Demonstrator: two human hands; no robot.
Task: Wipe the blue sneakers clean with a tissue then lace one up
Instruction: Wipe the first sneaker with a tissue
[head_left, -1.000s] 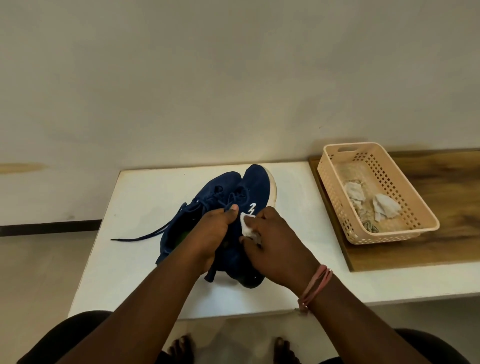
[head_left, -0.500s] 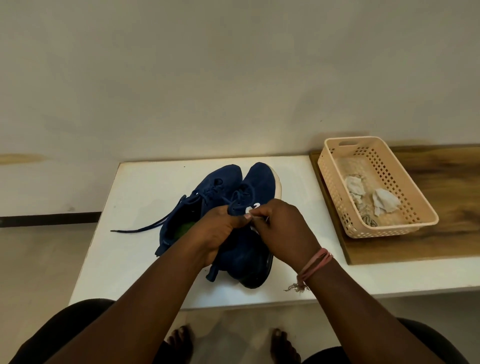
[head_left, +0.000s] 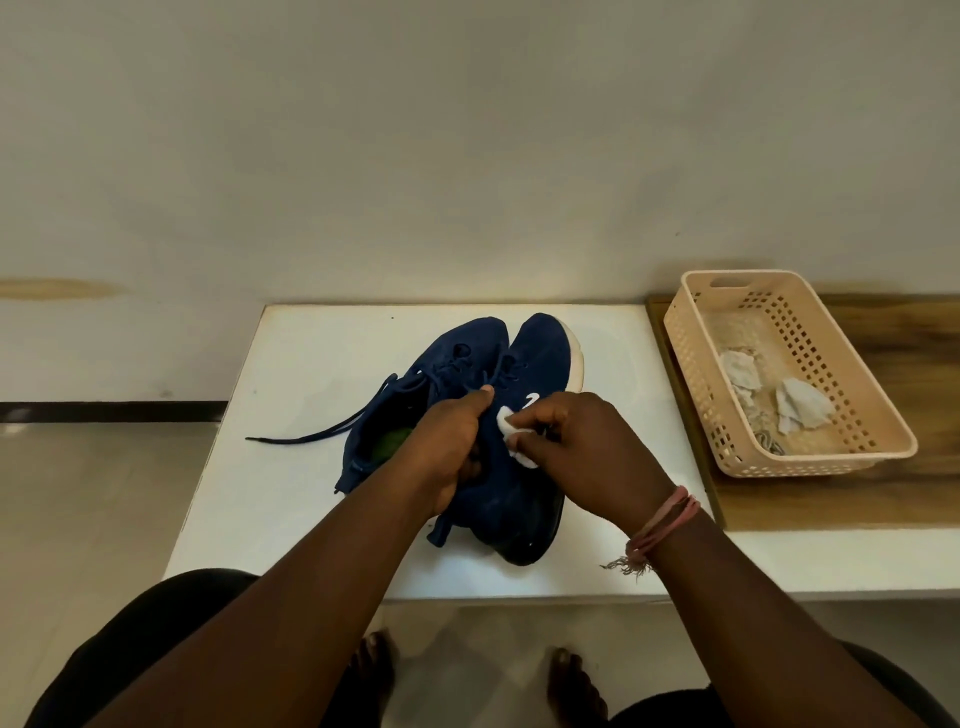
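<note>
Two blue sneakers lay side by side on the white counter, toes pointing away from the person. The left hand gripped the near shoe at its opening, fingers curled round the edge and thumb on top. The right hand pinched a small white tissue and pressed it on the side of that shoe, just below the white logo.

To wipe well, the left hand should probably hold the shoe firm so it did not slide. The tissue should rub in short strokes and be turned to a clean bit when it got dirty. The sole and the far shoe likely needed a wipe too.

Much of the tissue was hidden under the fingers. The hands covered the middle of the near shoe, so I could not tell how clean it was. One loose lace trailed left across the counter. Some crumpled tissues sat in the basket to the right; whether they were dirty was hard to tell.
</note>
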